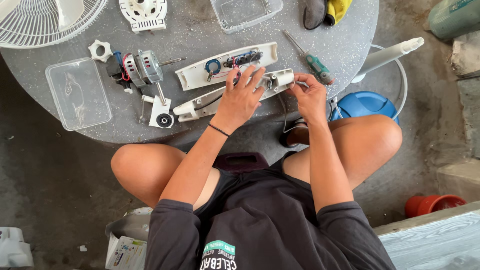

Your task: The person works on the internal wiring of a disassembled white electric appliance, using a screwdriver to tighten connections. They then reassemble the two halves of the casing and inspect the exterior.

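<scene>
I look down from a head camera at a round, grey speckled worktop (200,22) with a seated person's bare knees just below its near edge. At the far left edge lies a white wire fan guard (45,20), partly out of view. Near the left edge sits a clear plastic box (77,92); another clear tray (245,11) rests at the far edge. Off the right edge, a blue fan base (362,104) stands on the floor with a white pole (387,55) leaning over it.

Near the middle of the worktop lie two long white housing halves. The far half (195,75) is open side up, showing a blue ring and a black switch block with wires. The near half (200,104) lies just beside it, close to the near edge. My left hand (240,97) rests flat on this near half, fingers spread wide and pressing down on it. My right hand (310,95) is at the same half's right end, fingers narrowed in a pinch on a thin wire there.

Left of the halves lies a small fan motor (142,67) with its shaft, and beside it a white nut (100,50). A green-handled screwdriver (312,60) lies near the right edge, just beyond my right hand.
</scene>
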